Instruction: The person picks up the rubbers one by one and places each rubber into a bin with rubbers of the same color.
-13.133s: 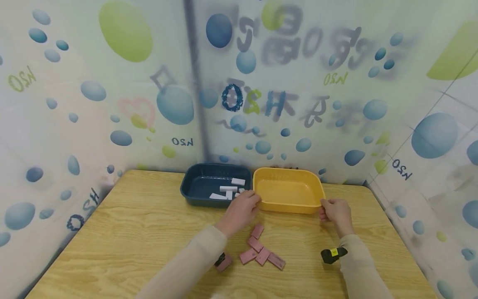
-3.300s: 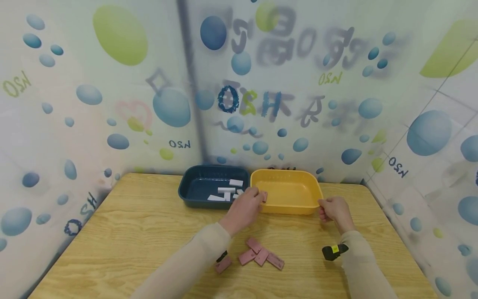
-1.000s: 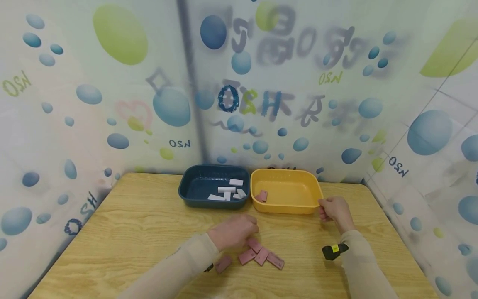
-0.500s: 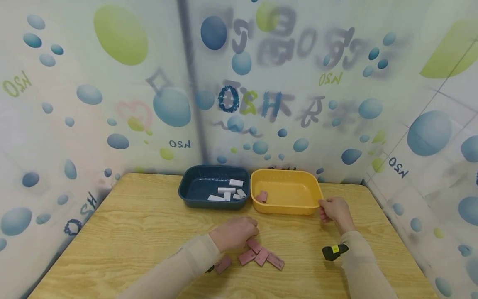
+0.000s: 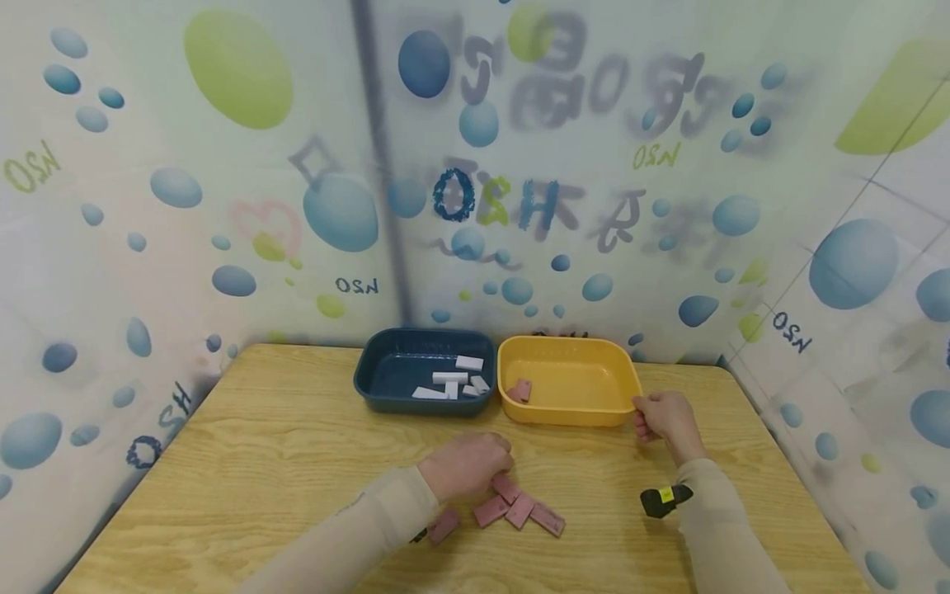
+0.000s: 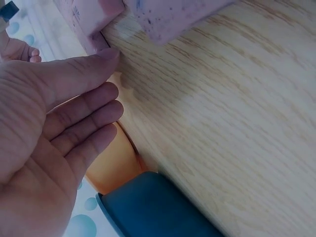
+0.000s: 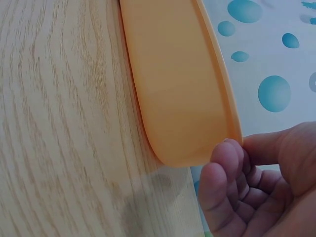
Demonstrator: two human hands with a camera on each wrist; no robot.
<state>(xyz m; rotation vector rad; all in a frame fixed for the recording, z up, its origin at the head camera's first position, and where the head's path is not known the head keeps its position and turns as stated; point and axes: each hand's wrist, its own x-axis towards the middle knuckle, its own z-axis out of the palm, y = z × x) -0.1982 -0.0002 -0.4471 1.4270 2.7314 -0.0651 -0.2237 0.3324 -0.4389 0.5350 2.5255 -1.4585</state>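
Lengthwise, pink block [image 5: 508,488] slanting near-right, left hand [image 5: 466,466] pinching it, right hand [image 5: 668,419] gripping yellow tray [image 5: 570,415]

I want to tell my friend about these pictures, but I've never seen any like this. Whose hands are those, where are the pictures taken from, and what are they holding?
There's no robot here, just one person's two bare hands. The wide picture comes from the person's head, looking forward and down. The two close-ups come from the wrists, one for each hand.

On the wooden table are pink blocks, a blue tray with white blocks in it, and a yellow tray with some pink pieces inside.

The right hand pinches the yellow tray's edge. The left hand is at a pink block, but I can't tell if it's gripping it.
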